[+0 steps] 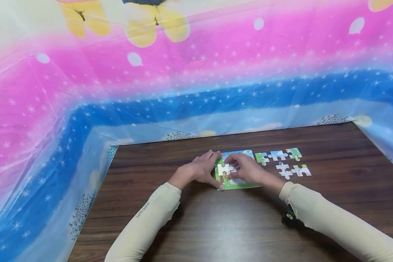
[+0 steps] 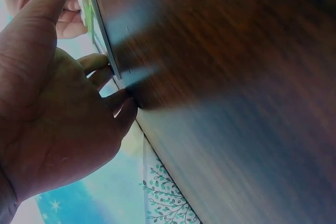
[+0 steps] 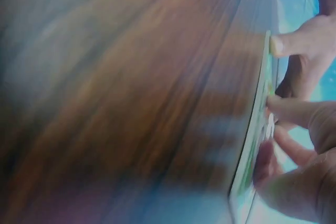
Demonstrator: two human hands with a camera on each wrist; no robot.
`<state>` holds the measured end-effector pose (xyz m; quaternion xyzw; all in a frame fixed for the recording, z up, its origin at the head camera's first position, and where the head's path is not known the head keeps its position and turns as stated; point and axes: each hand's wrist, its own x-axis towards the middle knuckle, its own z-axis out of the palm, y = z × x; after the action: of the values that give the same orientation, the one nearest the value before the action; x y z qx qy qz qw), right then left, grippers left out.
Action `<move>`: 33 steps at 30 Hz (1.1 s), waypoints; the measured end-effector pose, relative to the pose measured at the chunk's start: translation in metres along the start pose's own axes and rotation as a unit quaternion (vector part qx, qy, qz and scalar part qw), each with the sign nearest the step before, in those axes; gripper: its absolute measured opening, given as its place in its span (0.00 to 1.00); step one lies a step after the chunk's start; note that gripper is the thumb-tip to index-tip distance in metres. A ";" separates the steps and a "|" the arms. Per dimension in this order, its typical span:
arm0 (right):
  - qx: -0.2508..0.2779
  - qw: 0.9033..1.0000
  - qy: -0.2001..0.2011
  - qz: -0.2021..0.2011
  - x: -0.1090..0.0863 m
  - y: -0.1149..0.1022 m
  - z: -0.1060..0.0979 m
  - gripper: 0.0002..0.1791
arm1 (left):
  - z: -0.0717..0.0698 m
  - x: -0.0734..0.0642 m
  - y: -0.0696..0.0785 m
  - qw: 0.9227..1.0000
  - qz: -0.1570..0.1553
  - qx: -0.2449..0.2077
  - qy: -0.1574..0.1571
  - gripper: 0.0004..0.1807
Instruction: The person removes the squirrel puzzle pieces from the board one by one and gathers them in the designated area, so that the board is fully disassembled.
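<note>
A jigsaw puzzle board (image 1: pixel 242 184) with a green border and a picture on it lies on the dark wood table. My left hand (image 1: pixel 201 168) rests along the board's left edge, thumb at the near corner and fingers spread toward the far one. In the left wrist view, the fingertips (image 2: pixel 126 95) come down at the board's edge. Over the middle of the board, my right hand (image 1: pixel 247 169) pinches a pale puzzle piece (image 1: pixel 225 169) between thumb and forefinger, close on the picture. Its other fingers are bent, and part of the piece is hidden behind them.
Several loose puzzle pieces lie right of the board, among them a green one (image 1: pixel 262 158), a bluish-white one (image 1: pixel 278 155) and a white one (image 1: pixel 284 170). A pink and blue patterned cloth (image 1: pixel 196 83) hangs behind the table (image 1: pixel 196 225) and along its sides.
</note>
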<state>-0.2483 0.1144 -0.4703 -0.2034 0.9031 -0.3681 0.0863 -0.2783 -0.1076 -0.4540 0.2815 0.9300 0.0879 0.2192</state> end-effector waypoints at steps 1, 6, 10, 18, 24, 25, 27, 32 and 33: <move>-0.007 1.000 0.003 0.002 0.000 -0.002 0.000 0.24 | 0.000 0.000 0.000 1.000 0.000 0.001 0.001 0.69; -0.027 0.999 0.008 0.018 -0.002 -0.009 0.001 0.23 | -0.003 -0.003 0.003 1.000 -0.004 0.005 -0.005 0.69; -0.015 0.999 0.001 0.028 -0.002 -0.007 -0.001 0.21 | -0.006 -0.010 0.007 1.000 0.001 -0.003 -0.001 0.67; -0.033 0.999 0.003 -0.006 0.002 0.002 -0.005 0.19 | -0.007 -0.011 0.009 1.000 0.000 -0.006 0.003 0.67; -0.045 0.999 0.004 -0.022 0.004 0.003 -0.007 0.18 | -0.006 -0.009 0.006 1.000 0.003 -0.011 0.001 0.67; -0.043 0.999 0.003 -0.022 0.004 0.003 -0.007 0.18 | -0.007 -0.010 0.006 1.000 0.003 -0.014 0.000 0.67; -0.038 0.999 0.002 -0.022 0.005 0.003 -0.007 0.17 | -0.008 -0.011 0.007 1.000 0.002 -0.016 -0.003 0.67; -0.027 0.999 -0.002 -0.030 0.004 0.007 -0.010 0.17 | -0.005 -0.007 0.005 1.000 -0.002 -0.016 -0.005 0.68; -0.025 0.999 -0.001 -0.032 0.003 0.007 -0.011 0.17 | -0.004 -0.006 0.004 1.000 -0.002 -0.016 -0.004 0.68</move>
<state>-0.2568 0.1248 -0.4676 -0.2341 0.9050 -0.3482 0.0702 -0.2740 -0.1080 -0.4471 0.2766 0.9281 0.1011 0.2278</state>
